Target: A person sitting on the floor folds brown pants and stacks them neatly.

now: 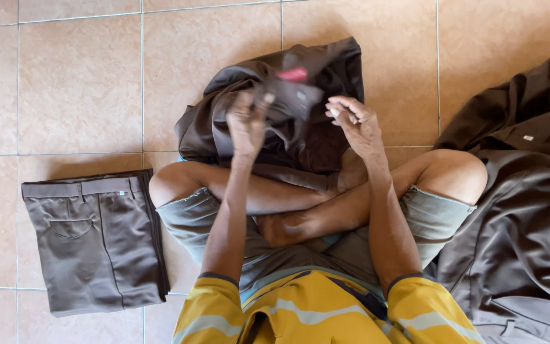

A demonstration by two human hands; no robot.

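1. A person sat cross-legged on a tiled floor (77,83), seen from above.
2. The left hand (247,122) was clamped on a bunched dark brown garment (300,137) lying over the shins, its shape hard to make out.
3. The right hand (356,124) hovered just beside the cloth, fingers loosely curled, gripping nothing.
4. Folded brown trousers (97,239) lay on the left.
5. A brown clothing pile (523,210) on the right was cut off by the frame.

Dark brown garment (288,121); crumpled, partly lifted above crossed legs, draping onto floor.
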